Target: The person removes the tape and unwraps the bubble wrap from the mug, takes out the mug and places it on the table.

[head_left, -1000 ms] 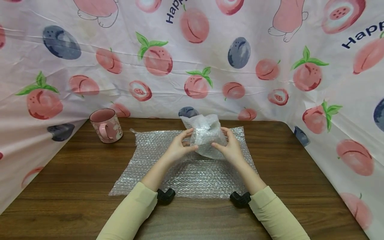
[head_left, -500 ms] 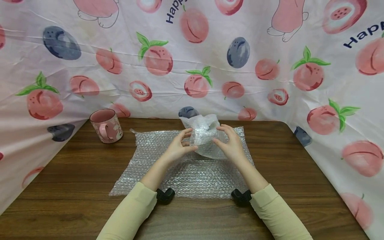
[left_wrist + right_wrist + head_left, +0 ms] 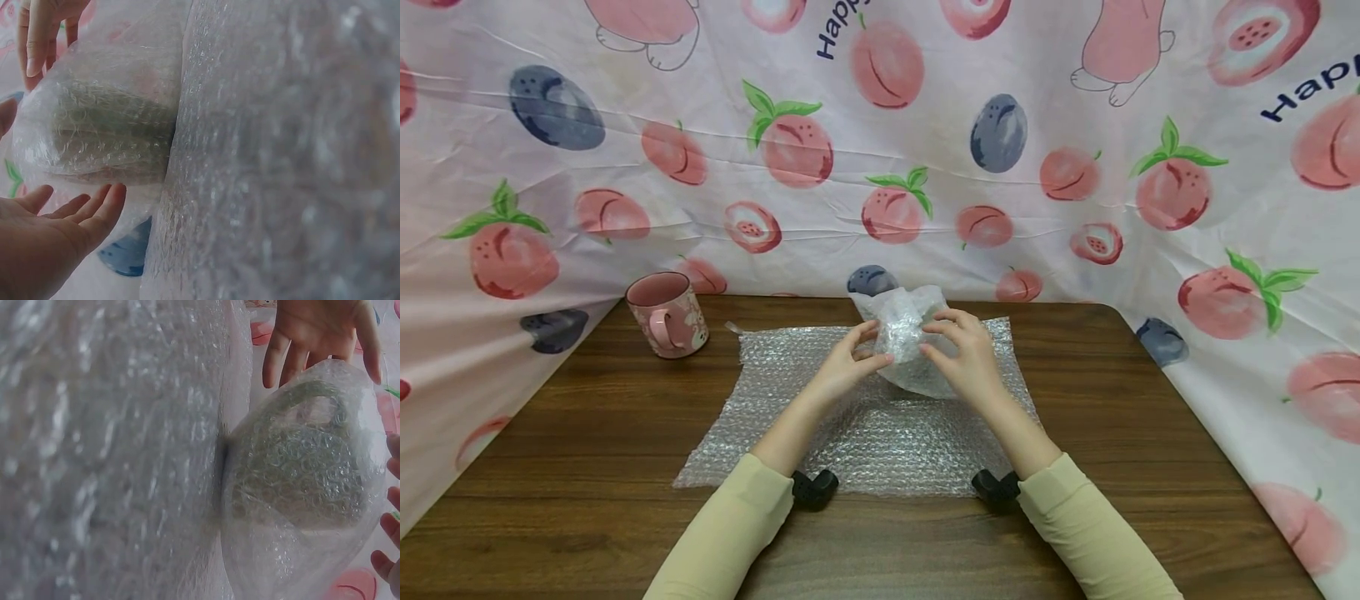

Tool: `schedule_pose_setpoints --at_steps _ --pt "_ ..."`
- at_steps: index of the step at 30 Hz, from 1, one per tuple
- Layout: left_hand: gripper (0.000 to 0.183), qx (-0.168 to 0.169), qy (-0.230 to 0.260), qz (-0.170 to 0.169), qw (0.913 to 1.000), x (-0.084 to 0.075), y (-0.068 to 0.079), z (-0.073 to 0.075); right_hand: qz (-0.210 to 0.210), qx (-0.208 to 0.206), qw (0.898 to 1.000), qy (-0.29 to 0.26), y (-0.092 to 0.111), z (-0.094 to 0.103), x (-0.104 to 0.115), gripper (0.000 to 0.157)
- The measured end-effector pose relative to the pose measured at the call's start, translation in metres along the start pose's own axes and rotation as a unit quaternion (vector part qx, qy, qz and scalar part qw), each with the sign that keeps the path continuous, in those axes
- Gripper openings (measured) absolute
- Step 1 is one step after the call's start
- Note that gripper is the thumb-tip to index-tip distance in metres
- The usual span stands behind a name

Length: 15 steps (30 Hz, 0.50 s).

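A bundle of bubble wrap [image 3: 901, 321] stands upright on a flat bubble wrap sheet [image 3: 880, 454]. Through its layers in the right wrist view shows a greenish mug [image 3: 300, 456] with its handle. My left hand [image 3: 841, 368] is at the bundle's left side, fingers spread and loosely bent, fingertips right at the wrap. On the other side, my right hand [image 3: 967, 360] has its fingers bent over the front right of the bundle, thumb below, fingertips close to the wrap. Neither hand has closed round the bundle.
A pink flowered mug [image 3: 667, 317] stands at the back left of the brown wooden table [image 3: 587, 433]. A fruit-printed curtain [image 3: 850, 150] hangs behind and along both sides. Black wrist mounts [image 3: 812, 490] sit under the forearms.
My right hand has come away from the bundle's right side and shifted left across its front. The left hand and the bundle have stayed nearly still.
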<state>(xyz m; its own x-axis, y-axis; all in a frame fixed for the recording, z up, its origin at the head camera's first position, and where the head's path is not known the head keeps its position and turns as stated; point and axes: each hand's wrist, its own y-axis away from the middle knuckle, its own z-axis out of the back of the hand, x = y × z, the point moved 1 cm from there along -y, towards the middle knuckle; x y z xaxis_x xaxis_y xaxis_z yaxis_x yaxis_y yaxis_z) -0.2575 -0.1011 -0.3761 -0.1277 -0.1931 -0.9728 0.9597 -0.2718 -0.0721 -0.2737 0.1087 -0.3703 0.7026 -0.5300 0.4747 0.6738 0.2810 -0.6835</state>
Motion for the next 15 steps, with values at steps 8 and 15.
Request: schedule_pose_setpoints --at_steps 8,15 --pt "0.075 -0.004 -0.003 -0.008 1.0 0.025 -0.016 0.0 0.017 0.001 1.0 0.007 -0.001 -0.008 -0.001 0.029" --pt "0.075 0.024 0.028 0.011 0.9993 0.029 -0.02 0.004 0.018 0.004 1.0 0.012 0.0 -0.012 -0.002 0.03"
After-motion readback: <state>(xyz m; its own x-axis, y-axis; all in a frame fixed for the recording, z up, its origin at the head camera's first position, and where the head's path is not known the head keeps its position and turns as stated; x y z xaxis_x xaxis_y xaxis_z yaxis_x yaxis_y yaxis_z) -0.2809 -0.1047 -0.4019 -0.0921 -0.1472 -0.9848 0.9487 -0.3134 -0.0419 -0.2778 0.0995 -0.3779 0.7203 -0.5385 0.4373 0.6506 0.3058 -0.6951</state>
